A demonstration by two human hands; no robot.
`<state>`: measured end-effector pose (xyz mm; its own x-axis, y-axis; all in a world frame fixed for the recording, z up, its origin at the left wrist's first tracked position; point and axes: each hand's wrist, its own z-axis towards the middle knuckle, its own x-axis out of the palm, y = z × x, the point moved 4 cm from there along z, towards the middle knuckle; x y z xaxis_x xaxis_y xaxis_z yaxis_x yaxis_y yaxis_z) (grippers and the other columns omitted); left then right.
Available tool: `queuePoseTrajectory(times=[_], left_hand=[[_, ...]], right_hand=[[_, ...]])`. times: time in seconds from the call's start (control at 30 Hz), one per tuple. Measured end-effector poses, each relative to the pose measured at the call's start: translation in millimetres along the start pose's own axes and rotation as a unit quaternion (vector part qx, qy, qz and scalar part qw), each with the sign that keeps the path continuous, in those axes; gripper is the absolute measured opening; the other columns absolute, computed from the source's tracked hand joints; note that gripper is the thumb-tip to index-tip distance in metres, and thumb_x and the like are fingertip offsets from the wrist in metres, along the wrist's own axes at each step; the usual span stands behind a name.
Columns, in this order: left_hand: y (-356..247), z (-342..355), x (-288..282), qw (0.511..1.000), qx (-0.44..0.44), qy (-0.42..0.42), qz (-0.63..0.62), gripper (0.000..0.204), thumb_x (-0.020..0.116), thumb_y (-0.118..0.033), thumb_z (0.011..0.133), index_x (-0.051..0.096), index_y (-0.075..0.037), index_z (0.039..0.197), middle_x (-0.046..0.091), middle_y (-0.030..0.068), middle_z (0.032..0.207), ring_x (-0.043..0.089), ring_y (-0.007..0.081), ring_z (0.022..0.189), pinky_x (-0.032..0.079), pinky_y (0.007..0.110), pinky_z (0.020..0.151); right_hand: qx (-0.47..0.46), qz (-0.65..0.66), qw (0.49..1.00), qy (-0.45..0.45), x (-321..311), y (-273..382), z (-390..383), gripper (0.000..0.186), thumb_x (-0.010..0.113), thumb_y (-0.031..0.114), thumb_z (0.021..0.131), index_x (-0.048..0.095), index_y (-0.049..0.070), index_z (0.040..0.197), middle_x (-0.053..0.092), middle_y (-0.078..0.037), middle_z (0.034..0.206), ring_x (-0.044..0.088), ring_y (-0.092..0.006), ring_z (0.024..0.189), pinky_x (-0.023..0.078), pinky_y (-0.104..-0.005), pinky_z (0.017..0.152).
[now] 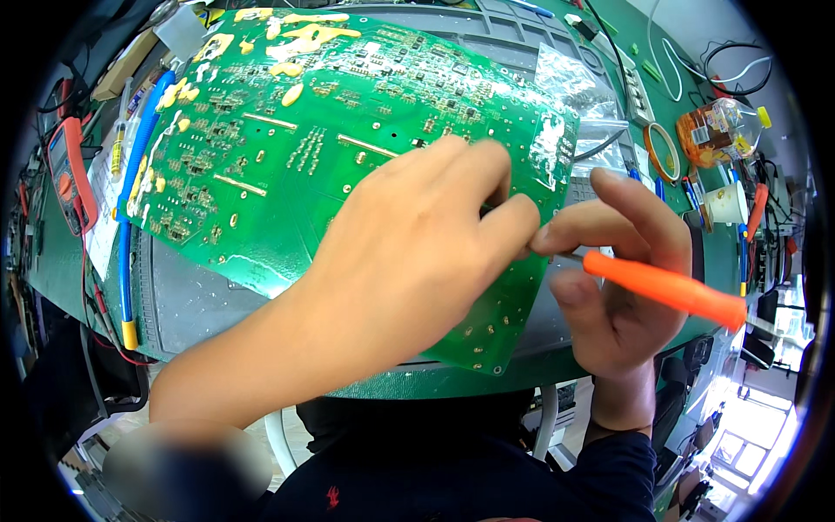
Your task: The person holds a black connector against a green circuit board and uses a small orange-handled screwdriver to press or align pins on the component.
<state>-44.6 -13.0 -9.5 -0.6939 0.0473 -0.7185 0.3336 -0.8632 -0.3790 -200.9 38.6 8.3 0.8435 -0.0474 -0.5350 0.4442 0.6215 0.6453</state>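
Observation:
A large green circuit board (287,209) lies across the work mat, tilted, with yellow and white patches of compound along its far and left parts. Over its right half is my left hand (422,239), back upward, fingers curled and thumb pressed toward the index finger; whatever they pinch is hidden. My right hand (644,226), at the board's right edge, grips a slim tool with an orange handle (665,289) and a thin metal shaft. The shaft points left toward my left thumb, and its tip is hidden. My right index fingertip nearly meets my left hand.
On the left lie a red multimeter (70,174) with leads and a blue tube (132,196) along the board's edge. Rightward are a clear plastic bag (578,87), a tape roll (662,153), a bottle (718,132) and a paper cup (727,204). Underneath is a grey mat (187,304).

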Motion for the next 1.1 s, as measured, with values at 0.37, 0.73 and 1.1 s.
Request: queuePoseTrajectory(times=[0.37, 0.73, 1.1], left_hand=[[7.3, -0.1, -9.9, 0.995, -0.053, 0.008, -0.084, 0.024, 0.079, -0.012, 0.074, 0.068, -0.005, 0.093, 0.051, 0.0087, 0.078, 0.053, 0.0269, 0.071, 0.043, 0.037, 0.059], [0.6, 3.3, -12.0, 0.999, -0.044, 0.025, -0.007, 0.022, 0.079, -0.015, 0.074, 0.069, -0.004, 0.091, 0.050, 0.0084, 0.077, 0.054, 0.0259, 0.070, 0.043, 0.037, 0.058], [-2.6, 1.6, -10.4, 0.999, -0.037, 0.022, 0.031, 0.027, 0.080, -0.015, 0.070, 0.069, -0.005, 0.093, 0.052, 0.0069, 0.078, 0.055, 0.0258, 0.072, 0.045, 0.037, 0.060]], right_hand=[[-0.036, -0.024, 0.999, 0.030, 3.4, -6.7, 4.9, 0.054, 0.066, -0.012, 0.079, 0.042, -0.003, 0.126, 0.064, -0.019, 0.104, 0.065, -0.0243, 0.098, 0.053, -0.0339, 0.086], [-0.023, -0.057, 0.998, 0.031, 3.6, -8.7, 3.4, 0.041, 0.064, -0.018, 0.079, 0.048, 0.002, 0.111, 0.065, -0.017, 0.100, 0.067, -0.0244, 0.097, 0.054, -0.0349, 0.087], [-0.014, -0.063, 0.998, 0.028, 5.9, -9.1, 1.7, 0.041, 0.063, -0.018, 0.079, 0.045, 0.004, 0.109, 0.066, -0.018, 0.098, 0.068, -0.0237, 0.092, 0.054, -0.0335, 0.084]])
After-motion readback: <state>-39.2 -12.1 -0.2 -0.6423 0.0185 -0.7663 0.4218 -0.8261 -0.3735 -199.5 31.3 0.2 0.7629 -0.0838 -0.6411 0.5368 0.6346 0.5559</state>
